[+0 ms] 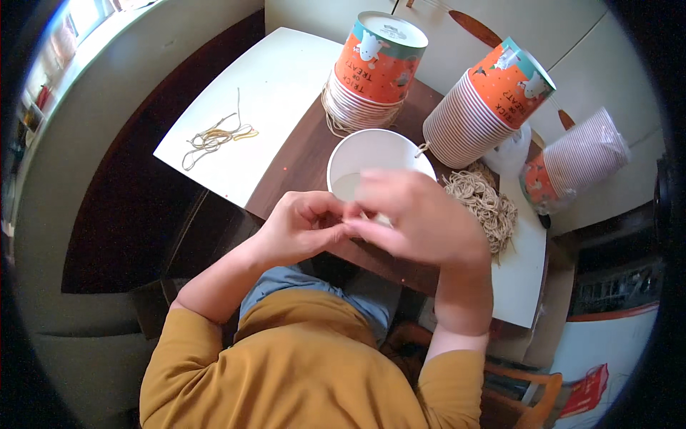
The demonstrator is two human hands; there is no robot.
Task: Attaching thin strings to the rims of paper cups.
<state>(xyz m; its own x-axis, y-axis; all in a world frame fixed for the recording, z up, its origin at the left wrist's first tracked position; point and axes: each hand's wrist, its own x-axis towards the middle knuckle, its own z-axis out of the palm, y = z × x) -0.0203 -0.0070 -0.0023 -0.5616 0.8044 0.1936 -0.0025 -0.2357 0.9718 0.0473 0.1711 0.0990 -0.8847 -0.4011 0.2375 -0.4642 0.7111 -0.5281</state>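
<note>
The left hand [304, 223] and the motion-blurred right hand [421, 214] meet at the fingertips over the near side of a white-lined bucket [343, 156], open end up on the brown middle of the worktop [296, 161]. I cannot tell whether either grip is pinching anything. Tangled cord [486, 207] lies toward the right edge, loose strands [213, 139] near the left corner; two orange-printed bucket stacks [482, 111] stand toward the far edge.
</note>
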